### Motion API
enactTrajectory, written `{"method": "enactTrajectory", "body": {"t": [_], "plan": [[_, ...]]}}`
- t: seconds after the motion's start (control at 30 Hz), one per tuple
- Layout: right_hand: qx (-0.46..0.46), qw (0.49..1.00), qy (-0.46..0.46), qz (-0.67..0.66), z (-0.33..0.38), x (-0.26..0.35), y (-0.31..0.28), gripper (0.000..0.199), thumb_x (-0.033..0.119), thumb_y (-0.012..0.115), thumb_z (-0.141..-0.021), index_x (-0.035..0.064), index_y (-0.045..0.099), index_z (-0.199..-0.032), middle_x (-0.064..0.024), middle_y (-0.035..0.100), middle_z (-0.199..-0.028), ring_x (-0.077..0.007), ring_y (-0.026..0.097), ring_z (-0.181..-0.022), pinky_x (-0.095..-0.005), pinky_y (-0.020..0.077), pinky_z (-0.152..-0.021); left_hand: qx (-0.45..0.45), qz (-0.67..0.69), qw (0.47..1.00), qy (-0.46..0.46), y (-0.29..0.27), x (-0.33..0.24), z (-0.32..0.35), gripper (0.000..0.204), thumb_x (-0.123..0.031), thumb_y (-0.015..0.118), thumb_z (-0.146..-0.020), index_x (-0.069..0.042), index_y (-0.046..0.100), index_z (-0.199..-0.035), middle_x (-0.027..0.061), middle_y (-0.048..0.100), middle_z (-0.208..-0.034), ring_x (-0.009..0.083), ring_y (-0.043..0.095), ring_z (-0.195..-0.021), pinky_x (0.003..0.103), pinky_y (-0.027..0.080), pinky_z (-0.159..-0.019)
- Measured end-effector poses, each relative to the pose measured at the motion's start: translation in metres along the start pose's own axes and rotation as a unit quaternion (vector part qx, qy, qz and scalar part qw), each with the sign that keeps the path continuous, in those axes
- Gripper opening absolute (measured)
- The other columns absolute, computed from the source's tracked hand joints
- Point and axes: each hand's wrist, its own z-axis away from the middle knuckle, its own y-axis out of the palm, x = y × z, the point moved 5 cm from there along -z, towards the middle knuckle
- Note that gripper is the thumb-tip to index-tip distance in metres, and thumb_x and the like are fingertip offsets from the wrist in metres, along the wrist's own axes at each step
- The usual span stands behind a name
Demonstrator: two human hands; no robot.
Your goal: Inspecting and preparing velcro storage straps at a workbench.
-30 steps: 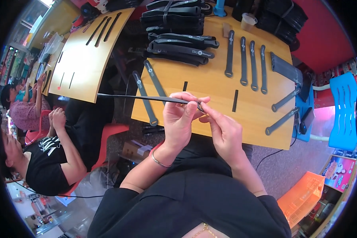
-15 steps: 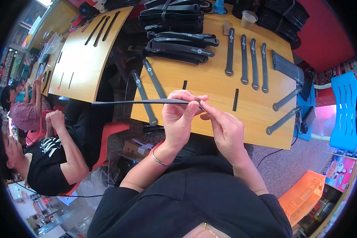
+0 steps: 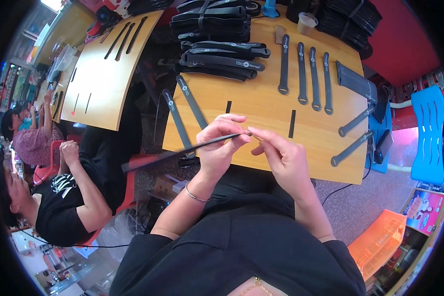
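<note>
A long dark strap slants from the front left up to my fingers, its far end a little blurred. Thumb and fingers of my left hand pinch it near its upper end. My right hand meets that end with its fingertips, index finger on the tip; the exact grip is partly hidden. Both hands are above the front edge of the wooden table. Beyond my left hand, two grey straps with slotted ends lie side by side, the nearer one partly covered by the held strap.
Stacked black straps lie at the back left, with a row of single straps right of them. Two dark strips are on the tabletop. A cup stands at the back; a blue chair is at right. Someone sits at left.
The strap's free end has swung down toward me, so the strap now slants instead of lying level. My left hand has turned slightly, and my right-hand fingers have loosened and shifted at the end.
</note>
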Motion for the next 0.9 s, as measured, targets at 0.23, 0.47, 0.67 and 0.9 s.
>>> {"method": "enactTrajectory", "body": {"t": [0.23, 0.47, 0.67, 0.9], "plan": [[-0.002, 1.000, 0.022, -0.021, 0.002, -0.002, 0.001, 0.024, 0.005, 0.055, -0.091, 0.0080, 0.064, -0.113, -0.0119, 0.070, -0.091, -0.0184, 0.070, -0.076, -0.0281, 0.0526, -0.065, -0.017, 0.096, 0.993, -0.059, -0.001, 0.007, 0.001, 0.015, 0.003, 0.075, -0.074, 0.000, 0.066, -0.086, 0.0078, 0.064, -0.086, 0.0154, 0.060, -0.084, 0.025, 0.050, -0.074], [-0.010, 0.999, 0.017, 0.032, 0.000, 0.002, 0.000, 0.022, 0.007, 0.057, -0.091, 0.0088, 0.064, -0.112, -0.0124, 0.069, -0.081, -0.0221, 0.070, -0.074, -0.0299, 0.0520, -0.062, -0.001, 0.002, 1.000, -0.016, -0.003, 0.002, -0.001, 0.019, 0.003, 0.077, -0.071, 0.000, 0.066, -0.086, 0.0087, 0.065, -0.087, 0.0171, 0.060, -0.083, 0.026, 0.050, -0.073], [-0.013, 0.998, 0.006, 0.055, 0.000, 0.001, -0.001, 0.023, 0.008, 0.058, -0.090, 0.0108, 0.064, -0.112, -0.0126, 0.068, -0.079, -0.0227, 0.070, -0.072, -0.0312, 0.0518, -0.061, 0.043, -0.151, 0.983, 0.099, 0.000, -0.014, -0.004, 0.022, -0.003, 0.082, -0.066, -0.004, 0.068, -0.083, 0.0043, 0.068, -0.080, 0.0182, 0.058, -0.080, 0.028, 0.047, -0.071], [-0.014, 1.000, 0.011, 0.013, 0.000, 0.003, 0.001, 0.025, 0.007, 0.056, -0.091, 0.0111, 0.064, -0.114, -0.0123, 0.069, -0.081, -0.0204, 0.070, -0.072, -0.0306, 0.0521, -0.062, 0.053, -0.204, 0.968, 0.139, 0.000, -0.021, -0.002, 0.021, -0.005, 0.082, -0.065, -0.005, 0.067, -0.080, 0.0038, 0.069, -0.081, 0.0185, 0.057, -0.081, 0.028, 0.047, -0.071]]}}
